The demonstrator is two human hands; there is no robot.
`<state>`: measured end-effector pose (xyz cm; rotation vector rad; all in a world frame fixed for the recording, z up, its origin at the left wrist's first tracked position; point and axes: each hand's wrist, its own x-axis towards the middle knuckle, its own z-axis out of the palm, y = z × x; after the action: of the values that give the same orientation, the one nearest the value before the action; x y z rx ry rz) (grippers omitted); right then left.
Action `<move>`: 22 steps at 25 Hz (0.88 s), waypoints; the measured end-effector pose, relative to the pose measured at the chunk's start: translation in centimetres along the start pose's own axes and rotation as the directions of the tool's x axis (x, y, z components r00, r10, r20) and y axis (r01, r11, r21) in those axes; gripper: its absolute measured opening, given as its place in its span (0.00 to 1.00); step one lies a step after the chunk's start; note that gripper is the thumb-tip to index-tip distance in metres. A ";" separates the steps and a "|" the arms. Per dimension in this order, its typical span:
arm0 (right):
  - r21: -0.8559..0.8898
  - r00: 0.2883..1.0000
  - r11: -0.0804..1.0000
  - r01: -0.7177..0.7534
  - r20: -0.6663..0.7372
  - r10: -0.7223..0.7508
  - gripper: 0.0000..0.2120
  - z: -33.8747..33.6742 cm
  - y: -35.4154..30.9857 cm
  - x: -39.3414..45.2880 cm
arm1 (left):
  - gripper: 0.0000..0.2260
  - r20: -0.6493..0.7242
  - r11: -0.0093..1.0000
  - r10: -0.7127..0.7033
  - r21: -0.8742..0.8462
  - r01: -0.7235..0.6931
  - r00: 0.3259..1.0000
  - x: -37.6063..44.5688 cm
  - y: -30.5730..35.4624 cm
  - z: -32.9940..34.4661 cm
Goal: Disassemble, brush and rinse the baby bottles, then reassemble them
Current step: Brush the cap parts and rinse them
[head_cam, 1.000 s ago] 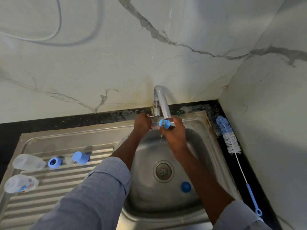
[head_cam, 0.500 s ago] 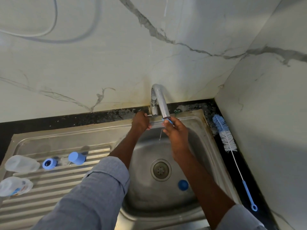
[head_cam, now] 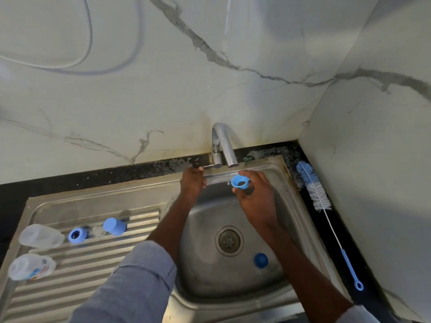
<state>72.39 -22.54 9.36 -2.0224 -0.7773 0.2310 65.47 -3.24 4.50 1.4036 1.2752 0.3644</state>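
Observation:
My right hand (head_cam: 255, 197) holds a blue bottle ring (head_cam: 241, 181) just under the steel tap's spout (head_cam: 227, 145), where a thin trickle of water falls. My left hand (head_cam: 193, 183) grips the tap's lever (head_cam: 208, 166) at the base. On the ribbed drainboard (head_cam: 93, 252) at the left lie two clear bottle bodies (head_cam: 40, 236) (head_cam: 31, 266), a second blue ring (head_cam: 77, 235), a clear teat (head_cam: 99, 230) and a blue cap (head_cam: 114, 226). Another blue cap (head_cam: 260, 260) sits in the sink basin (head_cam: 210, 276) near the drain (head_cam: 229, 240).
A long bottle brush (head_cam: 314, 190) with blue and white bristles and a blue handle lies on the dark counter strip right of the sink, along the marble side wall. The marble back wall rises straight behind the tap.
My right hand has turned the blue ring so its opening faces up beside the spout. The flow has thinned to a trickle. My left hand has stayed at the lever.

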 end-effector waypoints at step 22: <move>-0.011 0.992 0.999 0.044 -0.114 -0.045 0.21 -3.8 -1.6 -4.5 | 0.32 0.307 0.863 0.161 -0.505 0.017 0.938 -5.8 2.7 1.6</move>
<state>69.85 -27.38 12.14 -2.0052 -0.7519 0.0856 65.94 -8.19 8.78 1.0093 0.7665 0.4460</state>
